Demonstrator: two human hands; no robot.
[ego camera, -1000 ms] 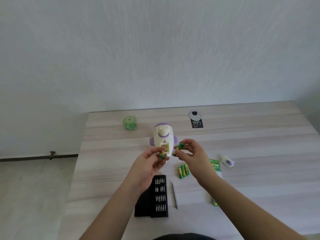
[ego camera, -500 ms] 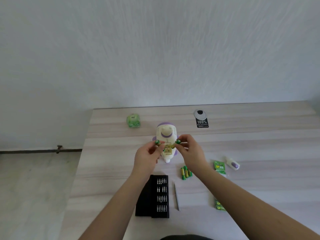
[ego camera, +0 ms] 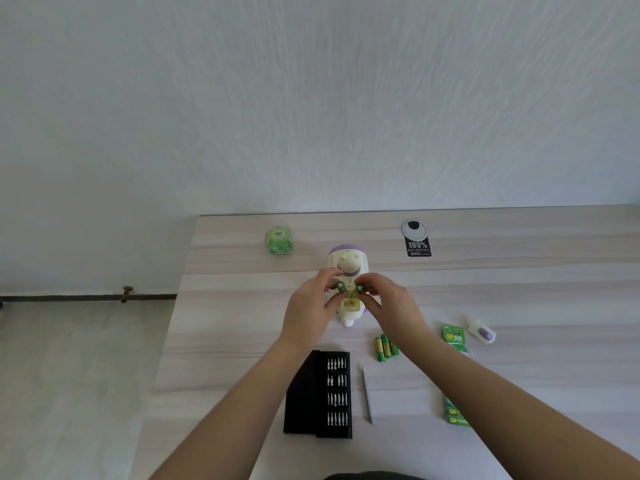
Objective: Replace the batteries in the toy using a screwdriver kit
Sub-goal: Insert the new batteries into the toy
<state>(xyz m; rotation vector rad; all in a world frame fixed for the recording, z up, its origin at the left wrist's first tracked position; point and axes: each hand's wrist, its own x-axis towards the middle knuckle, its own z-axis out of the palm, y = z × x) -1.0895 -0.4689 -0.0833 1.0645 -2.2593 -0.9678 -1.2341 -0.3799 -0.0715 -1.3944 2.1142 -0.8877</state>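
Green "GP" battery packs (ego camera: 454,337) and a black "100%" tag (ego camera: 418,247) lie on the table (ego camera: 519,289). Left hand (ego camera: 310,310) and right hand (ego camera: 389,306) each pinch a battery over the mid-table toy (ego camera: 348,265), closer together than a second ago.

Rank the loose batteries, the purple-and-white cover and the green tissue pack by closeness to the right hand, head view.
1. Loose batteries, just below the right hand.
2. Purple-and-white cover, off to its right.
3. Green tissue pack, far left, beyond the toy.
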